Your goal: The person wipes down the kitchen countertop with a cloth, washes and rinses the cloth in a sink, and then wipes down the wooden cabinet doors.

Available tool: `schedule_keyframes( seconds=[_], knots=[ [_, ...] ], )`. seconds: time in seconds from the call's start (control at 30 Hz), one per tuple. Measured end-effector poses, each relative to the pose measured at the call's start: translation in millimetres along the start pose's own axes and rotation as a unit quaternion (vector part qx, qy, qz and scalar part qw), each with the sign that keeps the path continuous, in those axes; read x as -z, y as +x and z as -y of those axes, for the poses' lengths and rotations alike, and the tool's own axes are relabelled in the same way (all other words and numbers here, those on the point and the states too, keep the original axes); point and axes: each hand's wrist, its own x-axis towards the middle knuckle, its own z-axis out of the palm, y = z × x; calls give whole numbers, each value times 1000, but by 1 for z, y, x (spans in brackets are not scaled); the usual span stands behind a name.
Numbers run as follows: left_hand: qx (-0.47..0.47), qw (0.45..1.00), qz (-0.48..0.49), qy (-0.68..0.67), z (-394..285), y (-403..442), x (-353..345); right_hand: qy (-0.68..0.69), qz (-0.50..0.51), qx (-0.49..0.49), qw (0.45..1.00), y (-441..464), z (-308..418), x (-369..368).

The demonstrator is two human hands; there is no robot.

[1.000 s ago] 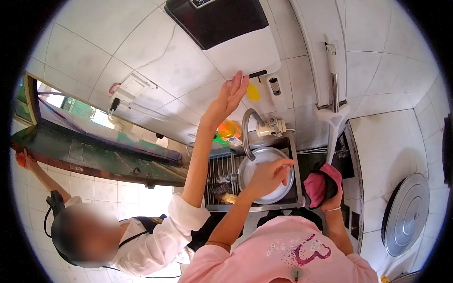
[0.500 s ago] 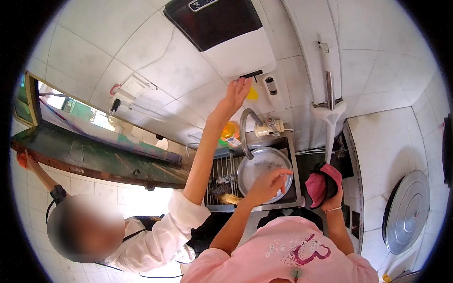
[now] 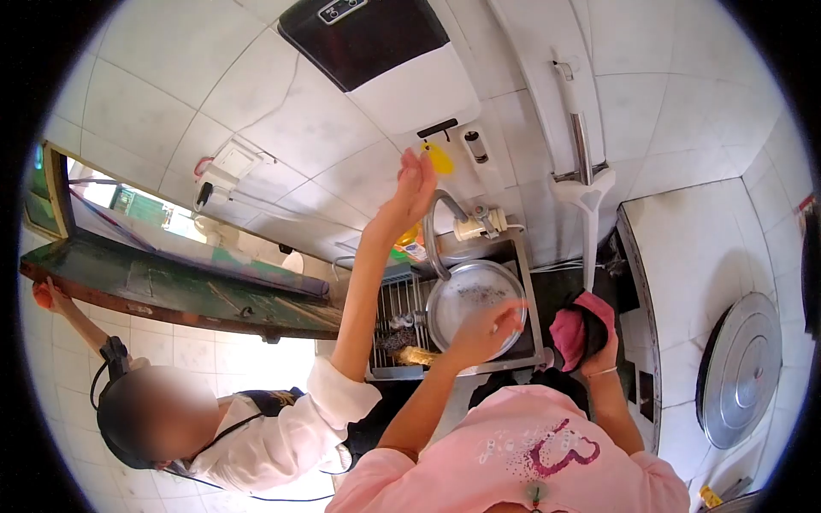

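Observation:
My left hand [image 3: 492,332] is held over a round metal basin [image 3: 457,295] in the sink, fingers apart, holding nothing. Dark specks show in the basin, under a curved faucet [image 3: 434,231]. On the right, my right hand [image 3: 601,352] grips a pink and black cloth item [image 3: 571,332] beside the sink edge. A co-worker's raised hand [image 3: 412,190] reaches across at the left, its fingertips close to a yellow tag [image 3: 439,159] on the wall.
A dish rack [image 3: 392,299] stands left of the basin. A black and white wall unit [image 3: 402,77] hangs above. The co-worker's other hand [image 3: 53,295] touches a green shelf [image 3: 171,291]. A round metal lid [image 3: 742,369] leans at the right, beside a tiled counter [image 3: 701,256].
The view has shifted slightly, moving the wall and sink leftward. The co-worker's raised hand is lower, off the black bar under the wall unit. Specks in the basin show more clearly.

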Motion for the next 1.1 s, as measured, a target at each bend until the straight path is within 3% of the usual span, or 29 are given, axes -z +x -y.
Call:
schedule_keyframes(
  seconds=[0.03,0.17,0.23,0.3,0.37,0.53,0.63,0.7,0.8,0.83,0.9,1.0,1.1],
  knots=[
    [-78,995,-51,24,-6,10,4,21,1,2,1000,0,3,-5],
    [-188,967,-170,23,-34,47,25,33,3,10,999,0,8,-13],
    [-222,892,-385,81,-34,101,67,30,4,25,999,-2,7,-6],
    [-218,841,-486,94,-39,133,101,27,5,39,999,-7,10,-5],
    [-82,842,-534,-8,-50,164,138,56,5,13,998,-15,18,-11],
    [-76,869,-485,-57,-60,172,156,9,-19,64,998,-17,15,16],
    [-83,867,-480,-105,-60,171,156,51,33,64,996,-19,20,23],
    [-98,867,-478,-104,-55,170,158,-63,5,124,990,-13,14,40],
    [-83,876,-460,-121,-58,168,161,-79,-2,133,988,-10,16,39],
    [-82,876,-459,-120,-61,167,157,-78,-3,132,988,-10,19,36],
    [-80,858,-504,-51,-65,166,146,109,-11,18,994,-8,23,30],
    [-98,847,-522,-24,-46,178,153,-2,-13,92,996,-1,17,30],
    [-53,837,-541,-69,-39,190,155,32,-10,75,997,-1,21,25]
  ],
)
